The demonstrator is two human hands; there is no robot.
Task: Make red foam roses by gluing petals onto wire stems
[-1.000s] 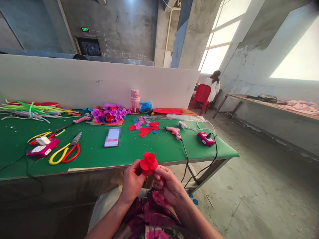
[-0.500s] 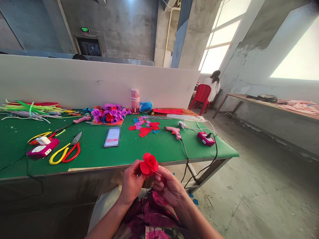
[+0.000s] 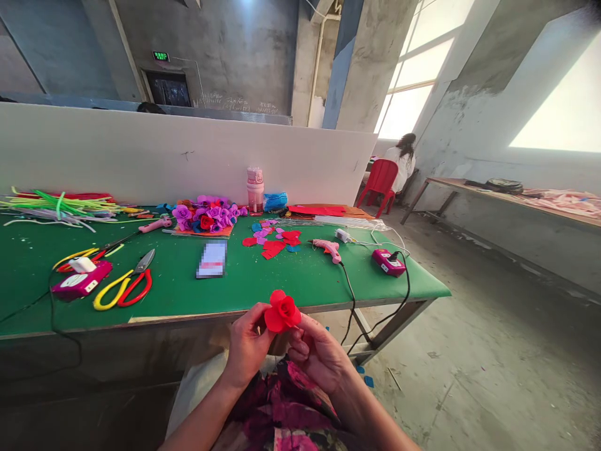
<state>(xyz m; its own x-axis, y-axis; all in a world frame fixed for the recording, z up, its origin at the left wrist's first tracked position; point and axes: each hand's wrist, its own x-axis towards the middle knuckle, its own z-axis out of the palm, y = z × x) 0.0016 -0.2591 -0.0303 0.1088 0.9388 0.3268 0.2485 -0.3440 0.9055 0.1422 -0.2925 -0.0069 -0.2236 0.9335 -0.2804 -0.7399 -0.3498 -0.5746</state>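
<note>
A red artificial rose (image 3: 282,312) is held between my two hands, just in front of the table's near edge and above my lap. Its open petals face up toward me. My left hand (image 3: 250,343) pinches it from the left, partly behind the petals. With thumb and fingers closed, my right hand (image 3: 318,351) grips a petal at the flower's right side. The stem or base, if any, is hidden by the fingers. Beyond the hands, red, purple and blue petal pieces (image 3: 273,249) lie scattered on the green table (image 3: 178,297).
A pink glue gun (image 3: 328,249) rests right of the petals, its cord hanging over the edge near a purple power strip (image 3: 389,262). Scissors (image 3: 136,279), a phone (image 3: 211,259) and finished flowers (image 3: 209,216) lie leftward. A pink bottle (image 3: 255,191) stands before the white partition (image 3: 188,150).
The red rose has turned slightly in my fingers, and its centre has shifted a little to the right. Both hands keep their hold in nearly the same place.
</note>
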